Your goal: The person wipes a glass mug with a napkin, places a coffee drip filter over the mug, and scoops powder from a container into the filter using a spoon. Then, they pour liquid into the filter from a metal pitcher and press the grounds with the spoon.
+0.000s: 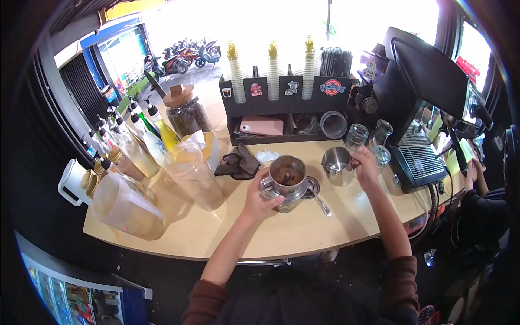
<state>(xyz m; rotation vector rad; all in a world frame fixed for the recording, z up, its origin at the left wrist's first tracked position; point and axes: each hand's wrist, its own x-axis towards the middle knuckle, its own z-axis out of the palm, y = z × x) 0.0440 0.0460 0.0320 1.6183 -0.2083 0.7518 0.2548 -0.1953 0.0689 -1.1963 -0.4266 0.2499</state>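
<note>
Head view: my left hand (259,199) wraps its grip around the steel dosing cup (287,181) of dark coffee grounds at mid-bench (216,233). My right hand (365,167) closes its grip on the handle of the steel milk pitcher (336,165), beside a spoon (320,201).

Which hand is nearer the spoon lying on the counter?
Left. The left hand grips the metal filter cup right beside the spoon; the right hand is farther back, on the steel pitcher.
</note>
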